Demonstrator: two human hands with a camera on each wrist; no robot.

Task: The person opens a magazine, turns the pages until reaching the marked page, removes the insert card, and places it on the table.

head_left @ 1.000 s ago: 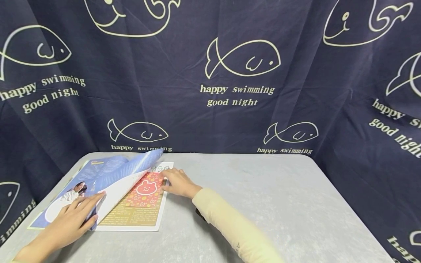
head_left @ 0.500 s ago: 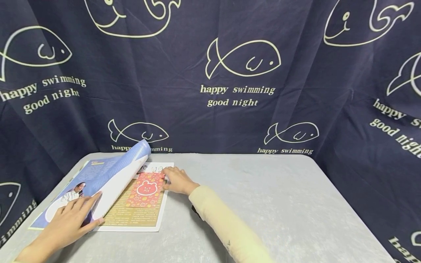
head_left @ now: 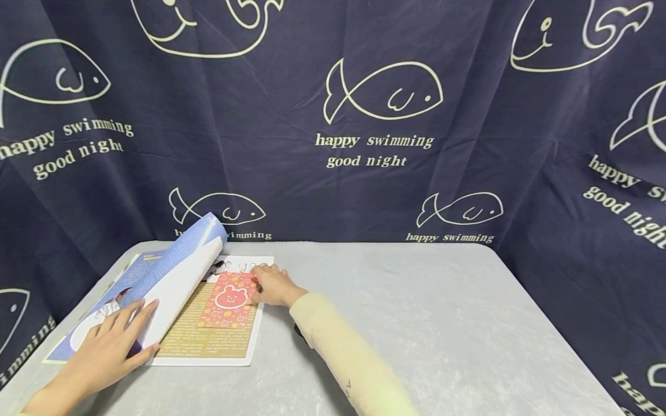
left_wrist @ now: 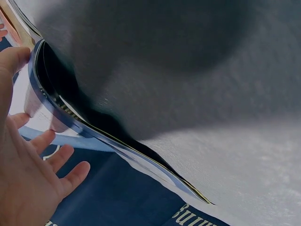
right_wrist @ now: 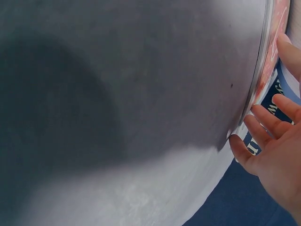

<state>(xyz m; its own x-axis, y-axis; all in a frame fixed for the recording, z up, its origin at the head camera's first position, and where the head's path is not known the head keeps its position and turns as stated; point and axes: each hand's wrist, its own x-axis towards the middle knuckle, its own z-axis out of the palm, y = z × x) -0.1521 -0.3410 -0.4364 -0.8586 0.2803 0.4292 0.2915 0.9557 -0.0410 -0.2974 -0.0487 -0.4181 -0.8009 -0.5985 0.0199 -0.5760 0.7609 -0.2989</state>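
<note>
An open magazine (head_left: 208, 341) lies at the table's left; its right-hand page is brown with printed text. Its blue and white pages (head_left: 179, 289) curl upward in a roll. My left hand (head_left: 111, 341) rests on them with spread fingers, the thumb at the curled lower edge, as the left wrist view also shows. A red card (head_left: 229, 309) with a bear face lies flat on the brown page. My right hand (head_left: 276, 286) touches the card's upper right side; in the right wrist view its thumb (right_wrist: 287, 52) meets the card and the other fingers reach the magazine's edge.
A grey table (head_left: 416, 323) extends to the right of the magazine. Dark blue curtains (head_left: 385, 190) printed with fish and words hang behind the table and at both sides.
The curled pages have swung left and stand higher, uncovering more of the brown page and the card's left side. My right hand has shifted slightly left over the card.
</note>
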